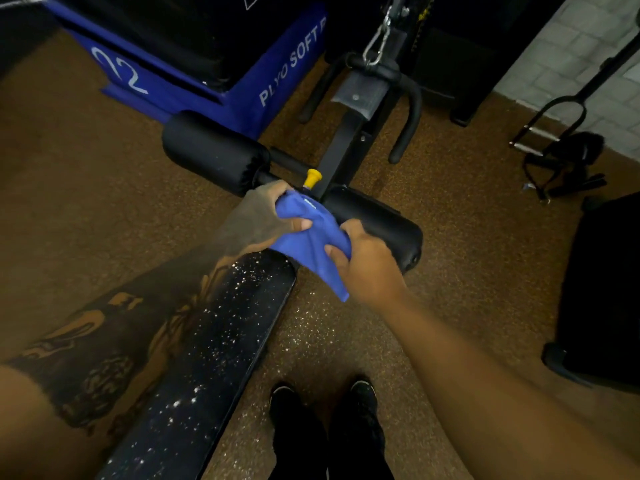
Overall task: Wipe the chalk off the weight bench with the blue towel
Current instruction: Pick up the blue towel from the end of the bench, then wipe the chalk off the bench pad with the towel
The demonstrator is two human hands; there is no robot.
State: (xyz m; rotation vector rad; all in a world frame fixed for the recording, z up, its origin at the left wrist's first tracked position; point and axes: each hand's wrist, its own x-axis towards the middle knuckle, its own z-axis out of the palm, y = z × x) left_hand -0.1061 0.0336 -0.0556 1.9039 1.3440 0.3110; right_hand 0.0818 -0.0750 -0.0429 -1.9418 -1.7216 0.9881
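Note:
The black weight bench pad (221, 341) runs from the lower left up to the middle, speckled with white chalk. A blue towel (310, 237) is bunched above the pad's far end. My left hand (259, 220) grips the towel's left side with curled fingers. My right hand (363, 261) pinches its right side, and a corner of cloth hangs down below that hand. Both hands hold the towel just above the bench end, next to the foam rollers.
Two black foam rollers (214, 154) (377, 223) flank a yellow adjustment pin (312, 177). A blue plyo box (214, 71) stands behind at the left. A cable handle attachment (377, 81) lies ahead. My black shoes (325, 407) stand on the brown rubber floor right of the bench.

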